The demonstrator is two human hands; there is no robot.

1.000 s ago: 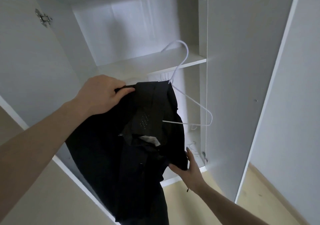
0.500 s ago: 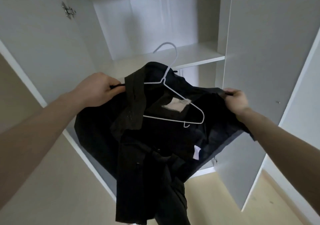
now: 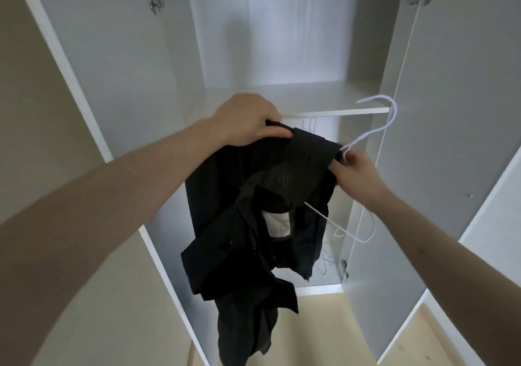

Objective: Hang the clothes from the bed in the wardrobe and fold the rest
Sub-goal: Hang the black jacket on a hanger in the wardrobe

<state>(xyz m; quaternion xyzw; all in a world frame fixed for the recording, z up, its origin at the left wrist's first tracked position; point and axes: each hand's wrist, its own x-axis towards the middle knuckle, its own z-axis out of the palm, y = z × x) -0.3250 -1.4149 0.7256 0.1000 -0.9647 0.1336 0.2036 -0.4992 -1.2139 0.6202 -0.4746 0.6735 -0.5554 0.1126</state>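
A black shirt [image 3: 253, 241] hangs in front of the open white wardrobe [image 3: 270, 41], partly draped on a white wire hanger [image 3: 386, 117] whose hook points up and to the right. My left hand [image 3: 248, 120] grips the shirt's shoulder edge at the upper left. At the base of the hanger's hook, my right hand [image 3: 355, 171] pinches the shirt's collar area. The hanger's lower right corner pokes out bare beyond the fabric. A pale label shows inside the shirt.
A white shelf [image 3: 338, 111] crosses the wardrobe just behind my hands. Below it, several empty wire hangers [image 3: 327, 255] hang inside. Both wardrobe doors stand open, the right one [image 3: 439, 112] close to my right arm. Pale wooden floor [image 3: 332, 334] lies below.
My right hand let go of the shirt's right side and moved up-left to the hanger's neck. The shirt now hangs narrower and bunched. The view has shifted toward the wardrobe's middle.
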